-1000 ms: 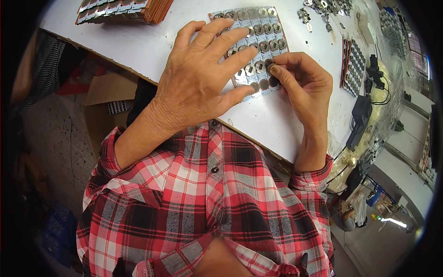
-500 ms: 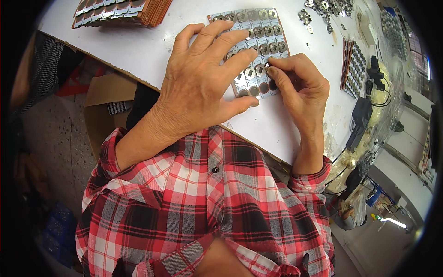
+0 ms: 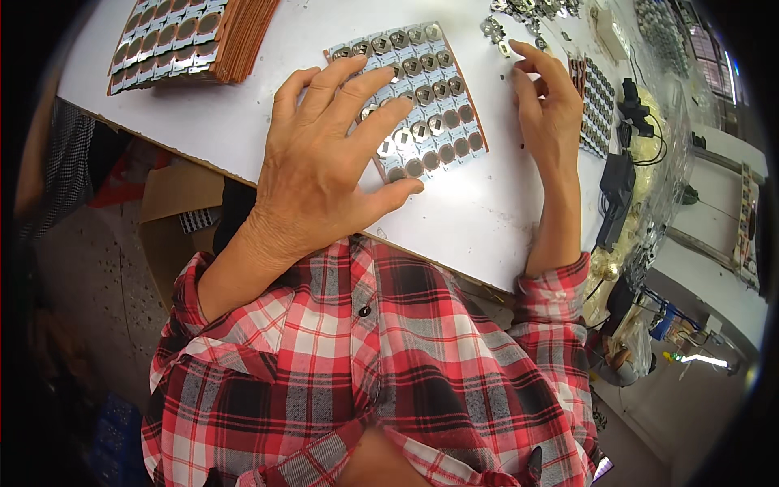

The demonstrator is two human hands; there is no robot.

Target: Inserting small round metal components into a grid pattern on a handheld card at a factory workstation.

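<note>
A light-blue panel of small circuit boards (image 3: pixel 459 131) with an orange edge lies on the white table. Shiny octagonal metal clips (image 3: pixel 419 130) cover much of it; the nearest row and the right end of the row above show bare round pads. My left hand (image 3: pixel 312 158) is spread over the panel's left side, its fingertips on it and hiding some clips. To the panel's right, my right hand (image 3: pixel 550 109) is raised with thumb and forefinger apart, nothing visible between them. Its fingertips are close to loose metal clips (image 3: pixel 542 10) heaped at the far edge.
A thick stack of similar panels (image 3: pixel 182 53) stands at the far left. Another filled panel (image 3: pixel 598 105) lies beyond my right hand, beside black plugs (image 3: pixel 635 107) and a black power adapter (image 3: pixel 617 183). Below the table's left edge is a cardboard box (image 3: pixel 174 195).
My right hand has left the panel and moved right and away from me, thumb and forefinger now apart. My left hand stays on the panel. The whole view has shifted slightly.
</note>
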